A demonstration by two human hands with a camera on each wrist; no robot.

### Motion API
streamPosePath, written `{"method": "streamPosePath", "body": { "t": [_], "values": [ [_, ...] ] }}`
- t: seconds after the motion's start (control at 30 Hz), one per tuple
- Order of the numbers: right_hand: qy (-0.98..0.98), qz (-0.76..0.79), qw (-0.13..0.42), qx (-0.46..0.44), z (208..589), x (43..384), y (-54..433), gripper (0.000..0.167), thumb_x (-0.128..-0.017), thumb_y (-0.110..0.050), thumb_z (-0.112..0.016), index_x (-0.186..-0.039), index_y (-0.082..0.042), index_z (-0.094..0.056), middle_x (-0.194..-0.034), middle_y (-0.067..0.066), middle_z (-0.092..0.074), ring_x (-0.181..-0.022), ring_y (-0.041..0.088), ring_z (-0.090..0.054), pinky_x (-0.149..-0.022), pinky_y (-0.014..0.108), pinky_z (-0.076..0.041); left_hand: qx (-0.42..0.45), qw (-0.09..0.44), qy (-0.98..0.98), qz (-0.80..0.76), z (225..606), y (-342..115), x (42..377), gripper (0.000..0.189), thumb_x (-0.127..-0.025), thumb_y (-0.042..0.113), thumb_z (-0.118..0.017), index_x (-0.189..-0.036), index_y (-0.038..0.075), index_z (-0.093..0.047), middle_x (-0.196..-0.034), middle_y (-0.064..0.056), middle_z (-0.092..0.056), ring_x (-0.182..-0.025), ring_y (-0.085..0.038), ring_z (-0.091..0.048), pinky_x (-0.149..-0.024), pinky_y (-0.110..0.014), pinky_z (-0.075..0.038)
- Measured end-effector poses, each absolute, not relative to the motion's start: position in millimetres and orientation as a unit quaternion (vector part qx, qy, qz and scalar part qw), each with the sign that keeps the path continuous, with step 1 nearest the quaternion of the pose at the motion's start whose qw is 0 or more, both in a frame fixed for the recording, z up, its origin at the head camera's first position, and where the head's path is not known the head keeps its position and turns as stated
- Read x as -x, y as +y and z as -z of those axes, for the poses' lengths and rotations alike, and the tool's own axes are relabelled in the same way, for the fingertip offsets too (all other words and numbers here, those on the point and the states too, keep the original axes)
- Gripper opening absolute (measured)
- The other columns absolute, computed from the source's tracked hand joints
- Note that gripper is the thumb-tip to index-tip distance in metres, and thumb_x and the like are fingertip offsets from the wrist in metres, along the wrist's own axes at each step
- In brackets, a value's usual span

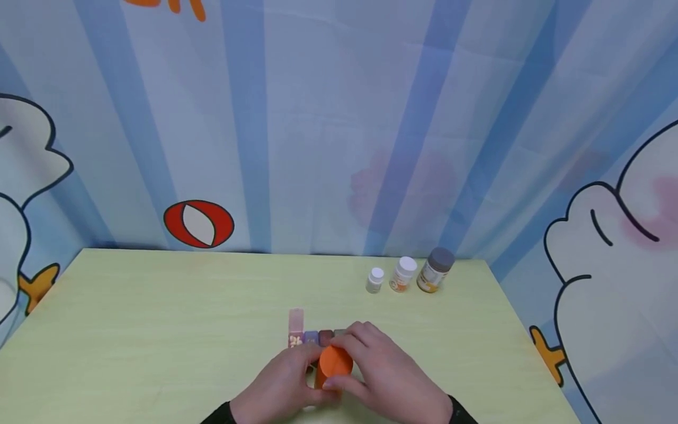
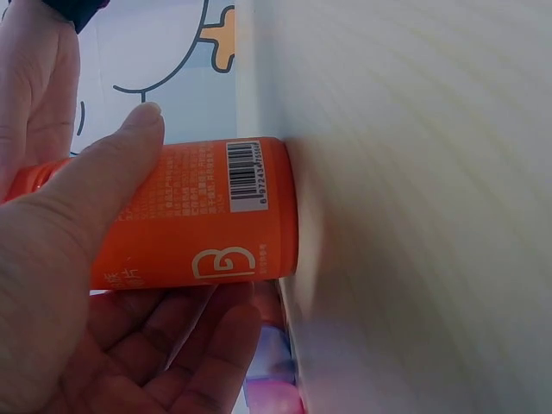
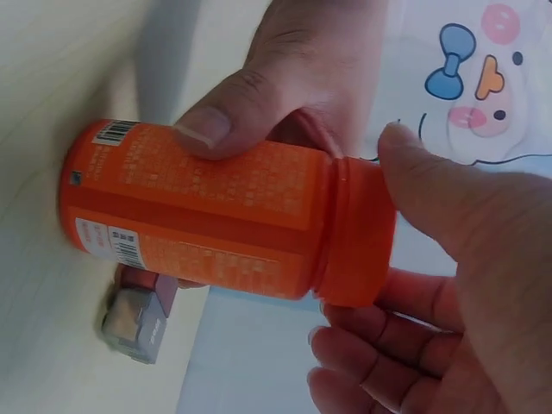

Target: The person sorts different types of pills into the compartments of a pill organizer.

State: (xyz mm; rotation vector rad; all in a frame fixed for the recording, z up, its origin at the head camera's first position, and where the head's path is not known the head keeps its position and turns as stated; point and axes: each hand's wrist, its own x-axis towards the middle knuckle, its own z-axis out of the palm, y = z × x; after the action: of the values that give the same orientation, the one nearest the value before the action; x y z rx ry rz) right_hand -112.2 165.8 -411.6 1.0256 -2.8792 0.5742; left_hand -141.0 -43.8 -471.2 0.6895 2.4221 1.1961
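Observation:
An orange pill bottle (image 1: 320,377) with printed labels and barcodes stands upright between both hands, its base right at the table top in the left wrist view. My left hand (image 1: 283,377) holds its body (image 2: 190,216), thumb on one side and fingers round the other. With thumb and curled fingers, my right hand (image 1: 389,371) grips the orange cap (image 3: 358,233), which sits on the bottle. Just behind the bottle lies a row of coloured pill compartments (image 1: 311,337), partly hidden by the hands. The pink one at the left has its lid (image 1: 296,320) raised, and pale pills show inside.
At the back right stand a small white-capped bottle (image 1: 375,280), a larger white-capped bottle (image 1: 404,274) and a dark-capped jar (image 1: 435,270). A patterned blue curtain (image 1: 318,129) hangs behind the pale yellow table (image 1: 159,318).

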Motion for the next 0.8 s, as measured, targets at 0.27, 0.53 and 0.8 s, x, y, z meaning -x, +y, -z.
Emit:
{"method": "streamPosePath", "body": {
  "t": [0.27, 0.53, 0.8],
  "values": [
    [-0.908, -0.182, -0.028, -0.377, 407.9, 110.7, 171.7, 0.053, -0.098, -0.044, -0.051, -0.147, -0.036, -0.034, -0.149, -0.014, -0.037, -0.133, 0.009, -0.041, -0.102, 0.034, -0.046, -0.243, 0.174, 0.851, -0.432, 473.1, -44.4, 140.8, 0.05, -0.071, 0.056, -0.078, -0.114, 0.037, -0.06, -0.111, 0.022, -0.061, -0.095, 0.0, -0.057, -0.088, -0.028, -0.052],
    [-0.935, -0.175, -0.001, -0.309, 410.4, 111.9, 162.7, 0.053, -0.085, -0.064, -0.056, -0.124, -0.028, -0.054, -0.105, -0.018, -0.05, -0.092, 0.001, -0.046, -0.081, 0.021, -0.047, -0.233, 0.19, 0.848, -0.435, 472.6, -44.1, 142.3, 0.046, -0.07, 0.057, -0.078, -0.109, 0.038, -0.062, -0.102, 0.022, -0.062, -0.09, -0.004, -0.056, -0.085, -0.027, -0.051],
    [-0.924, -0.185, -0.016, -0.335, 409.5, 111.0, 168.8, 0.057, -0.091, -0.058, -0.054, -0.142, -0.036, -0.04, -0.139, -0.019, -0.043, -0.122, 0.005, -0.047, -0.097, 0.03, -0.048, -0.238, 0.189, 0.845, -0.441, 472.4, -44.2, 141.1, 0.049, -0.071, 0.056, -0.078, -0.113, 0.038, -0.061, -0.104, 0.022, -0.062, -0.091, -0.003, -0.057, -0.086, -0.03, -0.051]
  ]
}}
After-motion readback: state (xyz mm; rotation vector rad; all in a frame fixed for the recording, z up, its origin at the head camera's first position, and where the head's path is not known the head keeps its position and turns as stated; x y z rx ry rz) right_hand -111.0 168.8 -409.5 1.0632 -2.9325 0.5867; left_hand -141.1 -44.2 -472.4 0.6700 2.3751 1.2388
